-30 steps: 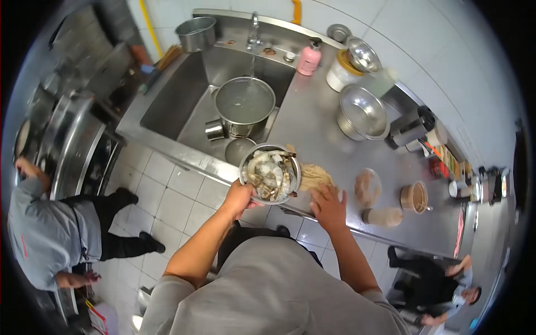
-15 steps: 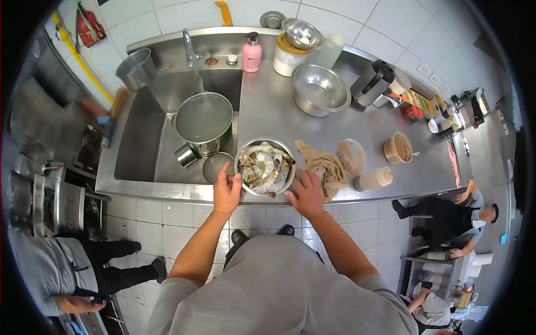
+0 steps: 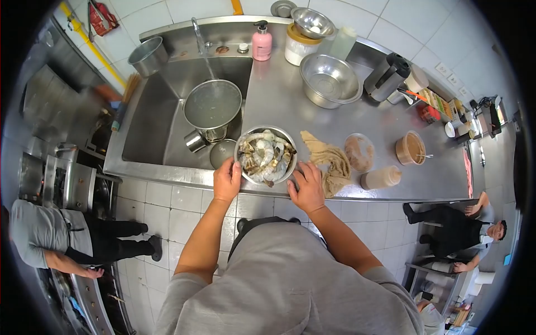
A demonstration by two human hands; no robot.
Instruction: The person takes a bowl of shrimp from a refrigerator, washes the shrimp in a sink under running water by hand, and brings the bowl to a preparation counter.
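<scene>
One metal bowl [image 3: 289, 139] of raw shrimp [image 3: 268, 151] sits at the front edge of the counter [image 3: 273, 95] near the sink [image 3: 151, 128], between a loosely splayed right hand [image 3: 307, 187] and a left hand [image 3: 227, 181] whose grip is unclear; an uneven push could tip it, spilling shrimp.

- The bowl [image 3: 285, 134] of shrimp [image 3: 265, 153], gripped in the left hand [image 3: 227, 181] at the counter's [image 3: 279, 100] edge a second ago, now stands on the counter at mid-frame
- That hand loosens from its grip and now lies open against the bowl's left side
- The right hand [image 3: 308, 188] leaves the cloth [image 3: 332, 164] for the bowl's lower right side
- The cloth now lies uncovered, right of centre
- At the left of the frame, the co-worker's [image 3: 56, 234] arm no longer reaches up
- The view swings, bringing a red item [image 3: 103, 19] into the upper left
</scene>
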